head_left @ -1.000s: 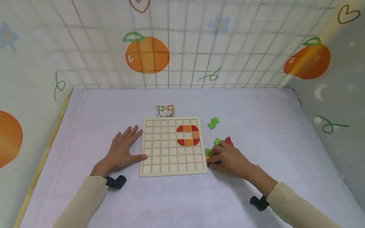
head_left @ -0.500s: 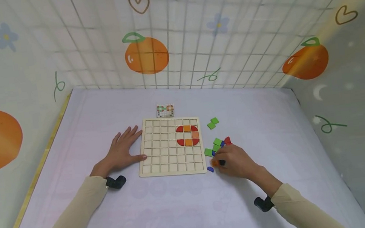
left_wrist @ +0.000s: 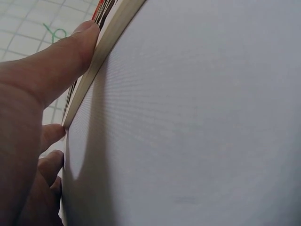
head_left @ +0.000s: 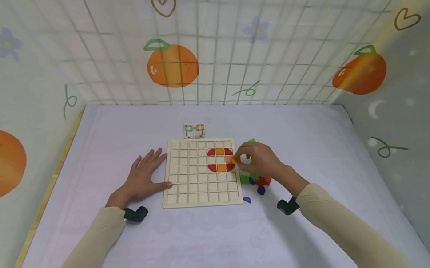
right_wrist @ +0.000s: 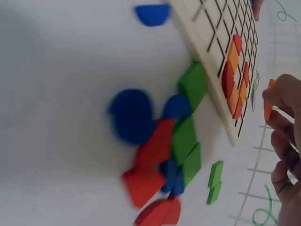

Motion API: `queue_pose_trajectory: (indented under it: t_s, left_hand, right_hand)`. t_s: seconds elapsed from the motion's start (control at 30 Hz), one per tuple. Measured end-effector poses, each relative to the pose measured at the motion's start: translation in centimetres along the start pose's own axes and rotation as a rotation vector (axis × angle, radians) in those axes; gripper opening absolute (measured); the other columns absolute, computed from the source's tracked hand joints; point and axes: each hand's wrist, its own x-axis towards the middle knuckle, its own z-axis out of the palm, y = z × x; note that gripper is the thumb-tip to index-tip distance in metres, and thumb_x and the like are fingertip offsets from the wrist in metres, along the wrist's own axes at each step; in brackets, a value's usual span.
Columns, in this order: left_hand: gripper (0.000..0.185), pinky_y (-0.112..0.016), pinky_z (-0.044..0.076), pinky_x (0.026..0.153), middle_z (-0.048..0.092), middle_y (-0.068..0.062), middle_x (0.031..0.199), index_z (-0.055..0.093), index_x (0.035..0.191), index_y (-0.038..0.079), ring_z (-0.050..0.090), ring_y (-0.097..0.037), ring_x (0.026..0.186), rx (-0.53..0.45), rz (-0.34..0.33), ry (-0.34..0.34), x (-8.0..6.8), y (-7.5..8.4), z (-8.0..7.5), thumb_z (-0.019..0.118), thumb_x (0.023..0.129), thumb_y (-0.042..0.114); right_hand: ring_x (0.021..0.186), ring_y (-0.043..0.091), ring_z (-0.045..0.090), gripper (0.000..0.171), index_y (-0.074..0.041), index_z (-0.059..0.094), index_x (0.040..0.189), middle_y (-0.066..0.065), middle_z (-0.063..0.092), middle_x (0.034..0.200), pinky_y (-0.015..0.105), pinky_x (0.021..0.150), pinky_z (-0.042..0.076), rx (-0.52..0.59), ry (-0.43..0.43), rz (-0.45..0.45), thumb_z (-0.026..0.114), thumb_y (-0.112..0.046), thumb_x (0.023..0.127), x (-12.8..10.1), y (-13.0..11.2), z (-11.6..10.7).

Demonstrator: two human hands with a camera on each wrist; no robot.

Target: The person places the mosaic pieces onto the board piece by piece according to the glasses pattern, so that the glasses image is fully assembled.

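Note:
My right hand (head_left: 260, 159) pinches an orange square tile (head_left: 236, 159) between thumb and fingers, over the right edge of the wooden grid board (head_left: 189, 190). In the right wrist view that orange tile (right_wrist: 269, 101) shows edge-on, held off the board. Set in cells at the board's right side are red rounded pieces (head_left: 211, 152) and orange squares (head_left: 222, 167), forming a ring-like shape. My left hand (head_left: 140, 179) lies spread along the board's left edge, its thumb and fingertips touching the rim. The left wrist view shows the thumb (left_wrist: 70, 56) against the board's edge.
Right of the board lie loose green tiles (right_wrist: 184, 141), blue pieces (right_wrist: 134, 115) and red pieces (right_wrist: 143, 186). A single blue half-circle (head_left: 247, 200) sits near the board's lower right corner. Behind the board lies a small pattern card (head_left: 194, 130).
My right hand has picked an orange tile from the loose pieces and moved up and left to the board's right edge. The loose pieces shifted somewhat. My left hand has stayed put.

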Motion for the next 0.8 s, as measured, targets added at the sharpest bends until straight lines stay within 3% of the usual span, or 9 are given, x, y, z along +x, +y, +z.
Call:
queue_pose_trajectory:
  t_s: [0.2, 0.37, 0.8]
  left_hand:
    - [0.104, -0.049, -0.004, 0.118, 0.01, -0.003, 0.164, 0.024, 0.158, 0.017, -0.001, -0.025, 0.15, 0.007, 0.005, 0.007, 0.2, 0.0, 0.1, 0.066, 0.079, 0.07]
    - [0.103, -0.05, -0.004, 0.118, 0.011, -0.004, 0.164, 0.025, 0.157, 0.017, 0.0, -0.025, 0.15, 0.009, 0.004, 0.018, 0.3, 0.1, 0.0, 0.068, 0.079, 0.068]
    - [0.104, -0.048, -0.006, 0.118, 0.01, -0.004, 0.164, 0.024, 0.157, 0.017, 0.0, -0.025, 0.15, 0.022, 0.002, 0.02, 0.1, -0.2, 0.4, 0.066, 0.079, 0.07]
  right_hand:
    - [0.096, 0.017, 0.061, 0.019, -0.013, 0.078, 0.103, -0.001, 0.07, 0.104, 0.031, 0.086, 0.053, -0.022, -0.043, -0.005, 0.077, -0.022, 0.085, 3.3, -0.6, 1.4]
    - [0.094, 0.016, 0.062, 0.016, -0.013, 0.078, 0.101, -0.001, 0.07, 0.101, 0.027, 0.081, 0.054, -0.036, -0.068, -0.089, 0.075, -0.022, 0.087, 5.0, -1.5, 2.6]
    - [0.091, 0.014, 0.061, 0.014, -0.014, 0.08, 0.093, -0.001, 0.069, 0.101, 0.026, 0.08, 0.054, -0.057, -0.107, -0.139, 0.068, -0.011, 0.088, 5.8, -2.3, 3.7]
